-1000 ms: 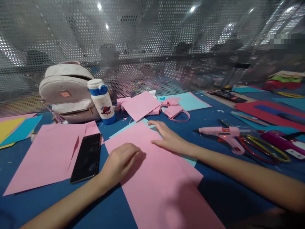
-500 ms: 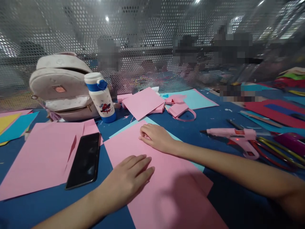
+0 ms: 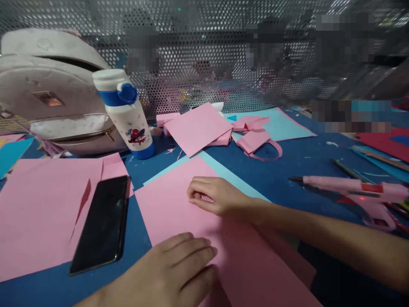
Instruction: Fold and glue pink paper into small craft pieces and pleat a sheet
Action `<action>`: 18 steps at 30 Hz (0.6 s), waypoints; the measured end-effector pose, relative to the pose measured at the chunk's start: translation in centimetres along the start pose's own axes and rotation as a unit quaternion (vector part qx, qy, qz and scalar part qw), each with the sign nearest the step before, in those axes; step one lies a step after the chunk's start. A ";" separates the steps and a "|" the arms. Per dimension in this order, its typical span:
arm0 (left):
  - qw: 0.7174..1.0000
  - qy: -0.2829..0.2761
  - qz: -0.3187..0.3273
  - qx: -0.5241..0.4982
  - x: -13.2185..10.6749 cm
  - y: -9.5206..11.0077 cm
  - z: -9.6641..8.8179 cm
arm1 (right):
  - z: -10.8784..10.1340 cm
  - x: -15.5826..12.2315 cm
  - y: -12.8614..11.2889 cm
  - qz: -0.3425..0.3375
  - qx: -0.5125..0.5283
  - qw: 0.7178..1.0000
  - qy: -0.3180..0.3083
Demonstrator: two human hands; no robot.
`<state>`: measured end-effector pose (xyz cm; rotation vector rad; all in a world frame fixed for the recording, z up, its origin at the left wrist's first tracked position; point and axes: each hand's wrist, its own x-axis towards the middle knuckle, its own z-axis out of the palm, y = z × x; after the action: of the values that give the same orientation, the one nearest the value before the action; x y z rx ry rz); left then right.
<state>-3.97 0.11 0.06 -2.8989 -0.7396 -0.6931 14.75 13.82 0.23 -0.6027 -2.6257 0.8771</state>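
Blue table; left hand flat on matte pink sheet; right hand curled, maybe pinching.

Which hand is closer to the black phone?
Left. The left hand lies on the large pink paper sheet just right of the flat black smartphone; the right hand rests farther up and right.

There are two bare hands: the left hand at six o'clock, the right hand at centre. Pink paper sheets number three: the middle sheet, the left sheet at eight, the square sheet at twelve. Light blue paper sheets number three: the back sheet at two, the covered sheet, the edge sheet at nine. One black smartphone lies at eight, one white blue-capped plastic bottle at ten, one pale rounded backpack at ten, one pink glue gun at three, one pink paper bow at two.
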 end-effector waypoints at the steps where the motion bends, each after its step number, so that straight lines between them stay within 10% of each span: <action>1: 1.000 0.003 -0.003 0.002 -0.1 0.0 0.1 | 0.0 0.0 -0.1 0.020 -0.004 1.000 0.002; 13: 0.994 0.051 -0.071 0.065 -1.0 0.0 1.9 | 0.7 0.0 0.1 -0.006 -0.176 0.984 -0.002; 18: 0.983 -0.013 -0.129 0.127 -1.0 -0.2 1.5 | 0.6 0.0 -0.2 -0.004 -0.207 0.978 -0.009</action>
<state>-4.30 0.12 -1.74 -2.6116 -1.1297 -0.5353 14.42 13.34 -0.13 -0.6839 -2.8419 0.3296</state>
